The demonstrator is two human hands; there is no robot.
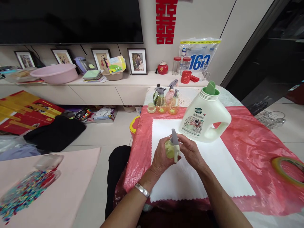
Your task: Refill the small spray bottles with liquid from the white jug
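My left hand (161, 160) wraps round a small spray bottle of yellow-green liquid (170, 148), held over a white cloth (201, 167). My right hand (190, 150) grips the bottle's grey trigger head (175, 142) from the right. A silver bracelet sits on my left wrist. Just behind the hands stands a large white detergent jug (204, 115) with a green spout, its handle to the right.
Three filled spray bottles (167, 99) and a small capped jar (151, 108) stand at the table's far edge. Red plastic sheet (256, 148) covers the table; a tape roll (287, 169) lies far right. A clear box of coloured beads (26, 188) lies on a pink surface to the left.
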